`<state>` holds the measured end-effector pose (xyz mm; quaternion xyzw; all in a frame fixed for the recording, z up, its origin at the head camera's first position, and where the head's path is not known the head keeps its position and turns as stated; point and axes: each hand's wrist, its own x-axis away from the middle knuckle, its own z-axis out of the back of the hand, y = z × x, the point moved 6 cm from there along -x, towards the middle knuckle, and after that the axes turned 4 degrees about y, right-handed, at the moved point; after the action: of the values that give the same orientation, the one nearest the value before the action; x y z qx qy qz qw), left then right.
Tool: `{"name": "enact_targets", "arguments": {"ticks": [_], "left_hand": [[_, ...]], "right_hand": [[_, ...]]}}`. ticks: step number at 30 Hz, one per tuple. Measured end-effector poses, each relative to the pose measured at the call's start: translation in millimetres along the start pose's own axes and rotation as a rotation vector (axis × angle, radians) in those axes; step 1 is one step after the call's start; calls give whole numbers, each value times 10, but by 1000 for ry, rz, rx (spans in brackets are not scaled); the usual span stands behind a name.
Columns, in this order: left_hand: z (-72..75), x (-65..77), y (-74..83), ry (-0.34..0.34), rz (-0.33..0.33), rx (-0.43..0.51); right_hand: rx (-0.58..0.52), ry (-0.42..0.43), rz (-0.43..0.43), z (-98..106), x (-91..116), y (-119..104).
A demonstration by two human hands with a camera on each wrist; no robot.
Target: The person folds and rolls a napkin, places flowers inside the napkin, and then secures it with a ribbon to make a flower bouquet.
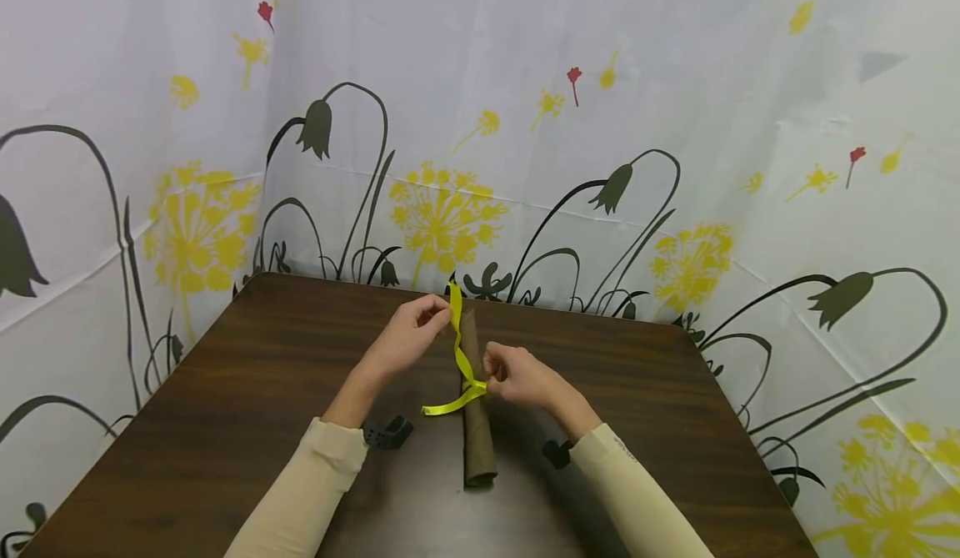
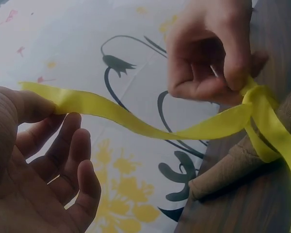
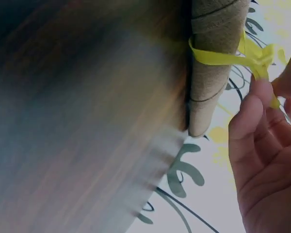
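A brown cardboard tube (image 1: 478, 445) lies lengthwise on the dark wooden table, pointing away from me. Around its middle runs a yellow ribbon (image 1: 458, 345), looped and crossed on top. My left hand (image 1: 408, 333) pinches one ribbon end between thumb and forefinger, holding that length up toward the tube's far end; its other fingers are loosely bent, as the left wrist view shows. Close to the crossing, my right hand (image 1: 525, 376) pinches the ribbon loop (image 3: 262, 73) between thumb and forefinger. Another ribbon tail (image 1: 444, 409) hangs off to the left of the tube.
The dark wooden table (image 1: 270, 358) ends at a back edge just beyond the tube. Behind it hangs a white curtain (image 1: 450, 57) printed with grey and yellow flowers. Dark bands (image 1: 388, 433) sit at both wrists beside the light sleeves.
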<state>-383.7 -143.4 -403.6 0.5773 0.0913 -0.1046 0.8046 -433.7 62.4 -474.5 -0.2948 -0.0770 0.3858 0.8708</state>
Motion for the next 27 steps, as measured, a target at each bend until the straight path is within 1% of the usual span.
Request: {"name": "enact_targets", "arguments": {"ticks": [3,10,16,18,20,23,27], "left_hand": [[13,7,5,5,-3,2],[86,22,-17,11,-9,-5],[112,42,-66,9,-6,-12],[114,50,-77,10,-5,-11],[109,54,-87,0,-1,5],[101,64,-95,-27,7,47],[104,78,-134,-52,23,78]], "right_hand": [[19,-27,-15,24,16,-15],[150,-118,-103,78,96,-32],[163,-195,-152,11,156,42],[199,-211,-181,15,178,74],[260,-207,-221,53,203,112],[355,-177,-268,149,240,155],[385,-144,-287,271,291,176]]}}
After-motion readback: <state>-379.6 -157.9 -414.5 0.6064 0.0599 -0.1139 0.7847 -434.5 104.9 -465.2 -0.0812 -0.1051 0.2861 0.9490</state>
